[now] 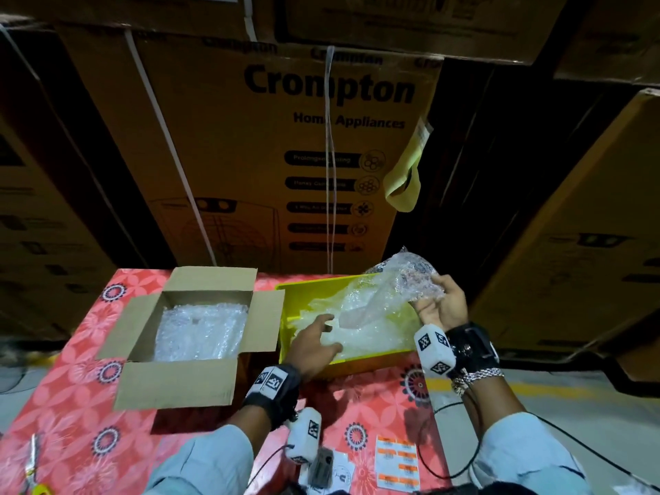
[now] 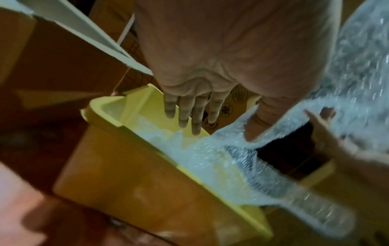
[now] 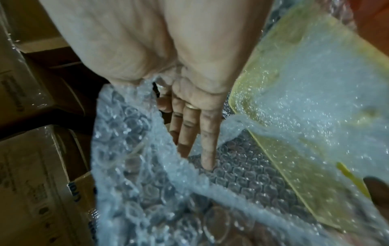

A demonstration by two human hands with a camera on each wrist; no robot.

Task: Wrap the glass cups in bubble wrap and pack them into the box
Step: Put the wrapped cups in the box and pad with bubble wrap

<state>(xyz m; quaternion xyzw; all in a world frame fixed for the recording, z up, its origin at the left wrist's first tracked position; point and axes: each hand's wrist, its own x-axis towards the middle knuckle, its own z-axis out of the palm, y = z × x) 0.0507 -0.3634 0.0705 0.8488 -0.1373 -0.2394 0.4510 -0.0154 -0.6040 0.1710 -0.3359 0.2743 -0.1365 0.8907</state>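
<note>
Bubble wrap sheet lifted at the far right corner of the yellow bin, its long run trailing down and leftward into the bin where more wrap lies heaped. Right hand grasps the raised end: in the head view the thumb and fingers close on the bunched film; in the right wrist view the fingers lie fairly straight along the sheet, which drapes round them. No bare glass cup can be made out in any view; a pale longish shape under the film near the bin's middle may be one, cannot tell. Left hand is released, fingers spread and relaxed, reaching over the bin's near-left rim with the tips just above or on the heaped wrap, holding nothing. So the sheet's free lower end lies straight ahead of the left hand and is nearer to it than to the right; my guess is the left takes that end or what lies under it. The box stands open just left of the bin on the red tabletop, flaps out, wrapped bundles already inside, nearer the left hand.
</note>
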